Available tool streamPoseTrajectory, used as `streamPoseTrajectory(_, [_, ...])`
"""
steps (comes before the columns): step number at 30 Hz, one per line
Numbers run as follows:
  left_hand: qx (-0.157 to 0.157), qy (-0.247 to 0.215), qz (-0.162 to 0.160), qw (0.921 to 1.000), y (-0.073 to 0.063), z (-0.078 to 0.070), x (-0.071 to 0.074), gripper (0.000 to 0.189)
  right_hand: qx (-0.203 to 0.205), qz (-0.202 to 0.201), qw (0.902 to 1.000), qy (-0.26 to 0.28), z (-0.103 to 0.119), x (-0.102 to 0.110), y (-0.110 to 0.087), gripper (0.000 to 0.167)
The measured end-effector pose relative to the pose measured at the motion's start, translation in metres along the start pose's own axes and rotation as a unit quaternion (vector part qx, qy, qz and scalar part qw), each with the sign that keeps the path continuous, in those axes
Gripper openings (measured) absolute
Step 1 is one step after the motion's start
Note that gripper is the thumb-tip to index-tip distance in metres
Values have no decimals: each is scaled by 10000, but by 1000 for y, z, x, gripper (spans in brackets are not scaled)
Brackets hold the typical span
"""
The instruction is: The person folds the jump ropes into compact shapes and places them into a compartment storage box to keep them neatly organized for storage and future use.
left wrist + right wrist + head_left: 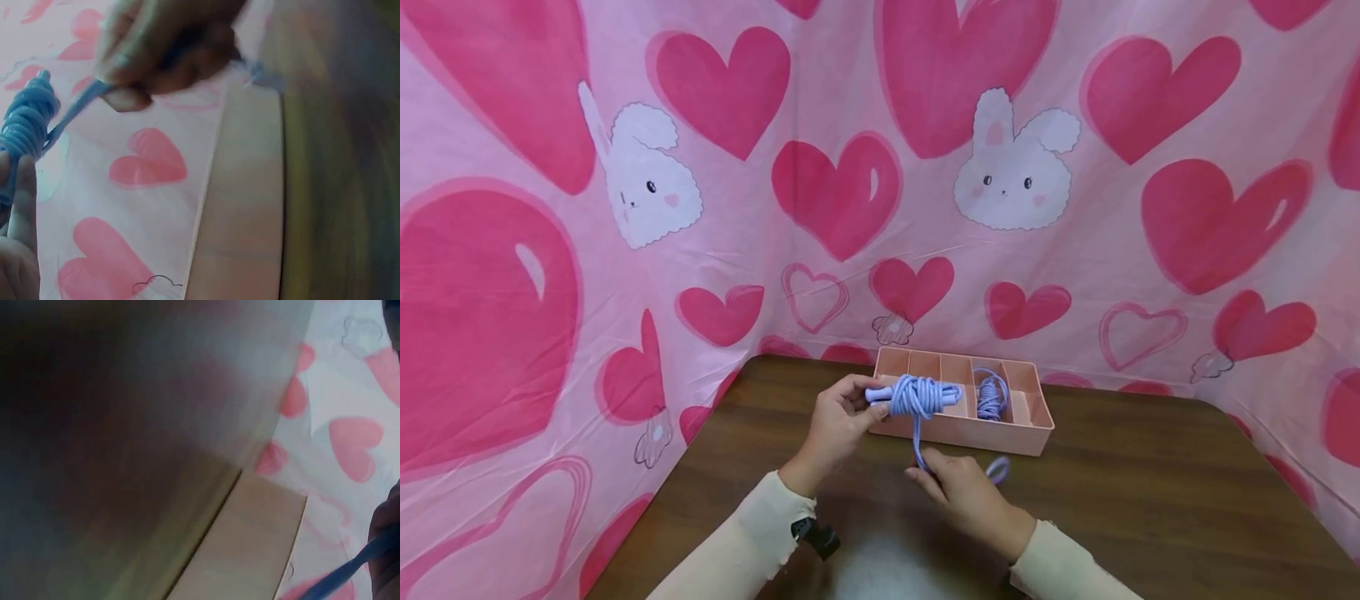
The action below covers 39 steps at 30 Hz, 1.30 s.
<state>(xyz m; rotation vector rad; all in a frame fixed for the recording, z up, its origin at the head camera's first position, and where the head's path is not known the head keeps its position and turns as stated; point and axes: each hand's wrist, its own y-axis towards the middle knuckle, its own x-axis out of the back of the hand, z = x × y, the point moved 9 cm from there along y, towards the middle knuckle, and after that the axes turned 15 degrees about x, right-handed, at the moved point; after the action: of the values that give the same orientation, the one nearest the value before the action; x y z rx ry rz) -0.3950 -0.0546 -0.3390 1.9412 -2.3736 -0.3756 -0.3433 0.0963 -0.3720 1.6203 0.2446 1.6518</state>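
A bundle of light-blue cord [917,396], wound in several turns around a straight core, is held up in front of the tray. My left hand [842,421] pinches its left end between thumb and fingers. From the bundle a strand [917,442] runs down to my right hand [970,496], which grips it. A loose loop of the cord [997,469] sticks out past the right hand. In the left wrist view the wound cord [28,122] rises above the left fingers, and the blurred right hand [169,53] holds the strand stretched away from it.
Behind the bundle, a pink divided tray [962,435] stands on the dark wooden table [1135,500]. One of its compartments contains another coil of blue cord [992,398]. Pink fabric with hearts and rabbits [835,192] hangs around the table. A black strap [815,537] is on the left wrist.
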Motion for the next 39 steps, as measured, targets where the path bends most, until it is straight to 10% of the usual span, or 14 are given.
streamPoseTrajectory(11, [-138,1150,-676,9910,5,14,6,27,1523,170,9846,-842,46,9,7,23])
streamPoseTrajectory(18, [-435,2355,-616,9689,7,19,1,25,2292,-90,9585,-1692,62,44,25,27])
streamPoseTrajectory(25, [-304,2682,-30,9629,4,27,-12,23,2340,-264,9490,-2094,47,72,34,30])
streamPoseTrajectory(32, [175,2479,1054,9629,-2,35,-28,24,1778,-87,9629,-2029,16,91,37,14])
streamPoseTrajectory(39, [353,2125,1571,9638,-8,36,-32,24,1575,-300,9725,-1689,-7,98,30,39])
